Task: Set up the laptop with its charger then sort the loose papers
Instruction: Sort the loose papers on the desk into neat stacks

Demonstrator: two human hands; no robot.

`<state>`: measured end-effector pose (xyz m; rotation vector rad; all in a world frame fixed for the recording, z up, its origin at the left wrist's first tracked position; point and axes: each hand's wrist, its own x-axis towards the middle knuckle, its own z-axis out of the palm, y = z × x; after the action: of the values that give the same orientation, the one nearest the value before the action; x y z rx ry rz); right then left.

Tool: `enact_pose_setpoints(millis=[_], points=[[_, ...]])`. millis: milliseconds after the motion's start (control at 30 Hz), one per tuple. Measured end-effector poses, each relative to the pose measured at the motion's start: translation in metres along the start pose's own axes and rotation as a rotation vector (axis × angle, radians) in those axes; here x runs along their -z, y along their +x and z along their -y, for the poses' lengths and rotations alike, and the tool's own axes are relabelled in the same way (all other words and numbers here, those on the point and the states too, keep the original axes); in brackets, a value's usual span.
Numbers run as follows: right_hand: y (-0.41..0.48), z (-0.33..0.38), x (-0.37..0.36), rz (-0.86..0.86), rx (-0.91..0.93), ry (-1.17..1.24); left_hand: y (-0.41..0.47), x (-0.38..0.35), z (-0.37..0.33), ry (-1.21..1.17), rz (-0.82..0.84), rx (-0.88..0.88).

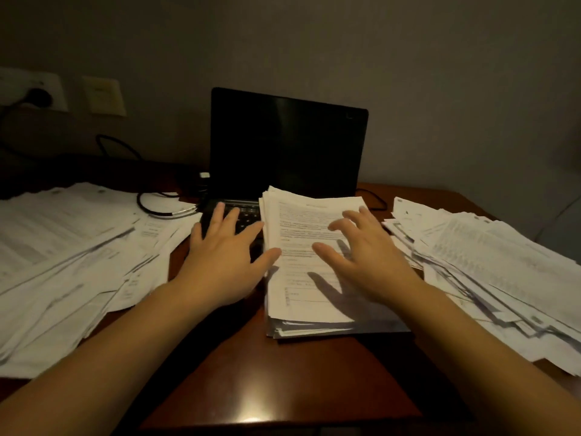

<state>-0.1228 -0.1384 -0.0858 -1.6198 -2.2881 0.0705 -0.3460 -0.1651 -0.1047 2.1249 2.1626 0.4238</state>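
Glossy wooden desk (pixel 292 372); thick rectangular paper stack (pixel 301 297).

Open laptop (pixel 287 146), screen dark, paper stack (pixel 292 221) partly on keyboard (pixel 245 215), likely charger cable (pixel 157 209) left

Brown wooden table (pixel 283 372), grey wall (pixel 408 58)

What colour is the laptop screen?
Black: the laptop screen is dark and blank, seen in the head view.
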Motion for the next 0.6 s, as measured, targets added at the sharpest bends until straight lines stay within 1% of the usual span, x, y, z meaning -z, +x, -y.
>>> enact_pose_setpoints(millis=[100, 233, 300, 367, 467, 533, 600], points=[[0.007, 0.039, -0.012, 0.007, 0.092, 0.078, -0.014, 0.012, 0.033, 0.063, -0.001, 0.07], [0.021, 0.1, -0.031, 0.016, 0.268, 0.182, -0.031, 0.03, 0.091, 0.175, 0.009, 0.183], [0.03, 0.131, -0.042, 0.051, 0.357, 0.214, -0.038, 0.039, 0.122, 0.202, 0.016, 0.258], [0.038, 0.16, -0.053, 0.133, 0.419, 0.233, -0.045, 0.045, 0.154, 0.203, 0.008, 0.345], [0.047, 0.194, -0.068, 0.269, 0.428, 0.264, -0.059, 0.049, 0.197, 0.197, 0.038, 0.464], [0.053, 0.21, -0.078, 0.312, 0.399, 0.335, -0.071, 0.047, 0.219, 0.15, 0.09, 0.478], [0.061, 0.222, -0.085, 0.32, 0.316, 0.477, -0.081, 0.045, 0.232, 0.113, 0.104, 0.461]])
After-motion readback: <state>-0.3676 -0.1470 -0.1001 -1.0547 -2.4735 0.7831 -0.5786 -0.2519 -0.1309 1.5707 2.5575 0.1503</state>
